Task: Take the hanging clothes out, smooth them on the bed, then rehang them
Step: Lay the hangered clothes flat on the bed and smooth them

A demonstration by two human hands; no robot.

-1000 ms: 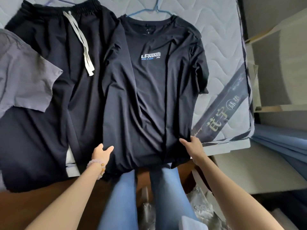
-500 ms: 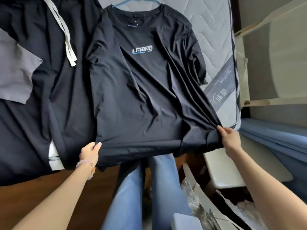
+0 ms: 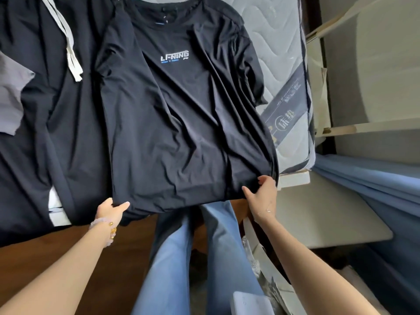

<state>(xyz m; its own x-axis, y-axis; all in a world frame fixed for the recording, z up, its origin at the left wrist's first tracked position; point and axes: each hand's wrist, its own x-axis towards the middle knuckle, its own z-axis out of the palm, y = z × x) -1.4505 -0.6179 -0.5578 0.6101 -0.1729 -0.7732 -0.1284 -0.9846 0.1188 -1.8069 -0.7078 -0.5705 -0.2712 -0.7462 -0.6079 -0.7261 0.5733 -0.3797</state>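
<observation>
Black Li-Ning T-shirt (image 3: pixel 181 110) lies front-up on the quilted mattress (image 3: pixel 279 42), collar at 12 o'clock, hem at 6, printed logo on the chest. Fabric is creased, w/ diagonal folds running from the 1 o'clock shoulder down toward the 5 o'clock corner. The hem hangs just past the bed edge.

L hand (image 3: pixel 111 210) pinches the hem corner at the shirt's 7 o'clock, thumb on top, other fingers tucked under the cloth. R hand (image 3: pixel 263 194) grips the hem corner at 5 o'clock, fingers curled into bunched fabric, thumb spread apart.

A bead bracelet (image 3: pixel 102 226) sits on the L wrist. At the shirt's 9 o'clock, touching and partly under its sleeve, lie black drawstring shorts (image 3: pixel 56 110) w/ a pale drawstring (image 3: pixel 68 46). A grey garment (image 3: pixel 11 94) overlaps them at far 9. Blue jeans (image 3: pixel 181 258) on the person's legs show at 6 o'clock. Blue fabric (image 3: pixel 375 183) is at 3 o'clock, apart from the bed.
</observation>
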